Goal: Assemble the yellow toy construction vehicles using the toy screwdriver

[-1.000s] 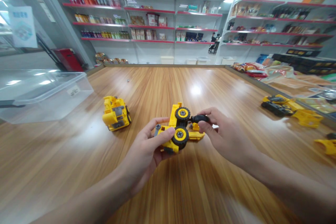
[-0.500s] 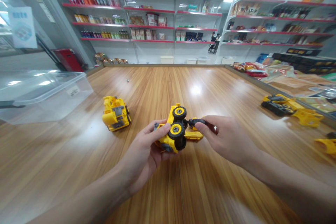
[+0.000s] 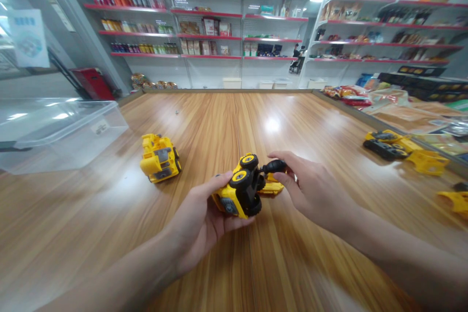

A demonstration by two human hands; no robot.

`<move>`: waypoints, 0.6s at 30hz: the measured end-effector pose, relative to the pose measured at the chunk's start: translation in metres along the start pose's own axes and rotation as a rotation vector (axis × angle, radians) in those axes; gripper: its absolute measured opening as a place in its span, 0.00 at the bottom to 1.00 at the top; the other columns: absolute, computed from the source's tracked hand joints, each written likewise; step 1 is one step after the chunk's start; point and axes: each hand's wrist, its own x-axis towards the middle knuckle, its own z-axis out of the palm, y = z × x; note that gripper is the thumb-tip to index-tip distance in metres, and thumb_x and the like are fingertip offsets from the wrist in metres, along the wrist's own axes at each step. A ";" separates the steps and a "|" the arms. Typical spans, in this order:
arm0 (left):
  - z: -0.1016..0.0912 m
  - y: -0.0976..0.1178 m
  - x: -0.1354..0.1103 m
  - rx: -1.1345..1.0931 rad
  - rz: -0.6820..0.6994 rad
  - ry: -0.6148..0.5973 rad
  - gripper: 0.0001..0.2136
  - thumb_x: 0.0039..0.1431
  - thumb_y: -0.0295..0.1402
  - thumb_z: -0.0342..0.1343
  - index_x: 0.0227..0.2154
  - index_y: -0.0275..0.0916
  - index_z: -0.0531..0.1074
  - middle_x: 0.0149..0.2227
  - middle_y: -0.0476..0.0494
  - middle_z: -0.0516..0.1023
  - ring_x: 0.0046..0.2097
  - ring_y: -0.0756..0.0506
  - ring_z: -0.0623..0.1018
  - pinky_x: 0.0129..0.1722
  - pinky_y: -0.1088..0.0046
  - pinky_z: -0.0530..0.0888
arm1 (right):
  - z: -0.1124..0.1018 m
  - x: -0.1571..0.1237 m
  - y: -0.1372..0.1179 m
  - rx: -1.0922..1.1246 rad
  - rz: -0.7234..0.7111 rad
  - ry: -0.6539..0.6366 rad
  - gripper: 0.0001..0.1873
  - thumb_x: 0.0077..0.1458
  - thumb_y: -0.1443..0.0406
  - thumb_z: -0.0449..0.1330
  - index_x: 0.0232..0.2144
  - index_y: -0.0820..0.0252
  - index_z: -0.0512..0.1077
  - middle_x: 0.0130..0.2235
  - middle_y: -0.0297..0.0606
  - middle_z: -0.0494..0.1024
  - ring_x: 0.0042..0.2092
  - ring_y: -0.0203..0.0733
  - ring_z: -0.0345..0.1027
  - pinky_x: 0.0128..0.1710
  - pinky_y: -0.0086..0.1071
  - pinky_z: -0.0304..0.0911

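My left hand (image 3: pixel 197 222) is shut on a yellow toy construction vehicle (image 3: pixel 230 200), which lies tilted with its black wheels (image 3: pixel 240 179) turned up and to the right. My right hand (image 3: pixel 314 190) pinches a black-handled screwdriver (image 3: pixel 274 166) between fingers and thumb. Its handle points left towards the toy's underside, and the tip is hidden among the wheels. A flat yellow piece (image 3: pixel 271 188) shows behind the toy. Another yellow toy vehicle (image 3: pixel 159 158) stands on the wooden table to the left of my hands.
A clear plastic bin (image 3: pixel 62 131) stands at the table's left. To the right lie a yellow-and-black tracked toy (image 3: pixel 385 146) and loose yellow parts (image 3: pixel 427 162). Packaged goods lie beyond the right edge, and red-edged store shelves (image 3: pixel 204 57) line the back.
The held toy has rolled over in my left hand, and its wheels now lean further right. It sits slightly lower, and the screwdriver stays at the wheels.
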 end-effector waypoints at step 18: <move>0.001 0.004 0.001 -0.023 -0.096 0.025 0.19 0.61 0.37 0.53 0.51 0.31 0.71 0.42 0.29 0.79 0.35 0.38 0.82 0.28 0.69 0.80 | -0.010 -0.002 -0.007 -0.026 0.013 -0.047 0.18 0.63 0.52 0.54 0.34 0.59 0.75 0.24 0.33 0.74 0.25 0.36 0.65 0.25 0.31 0.56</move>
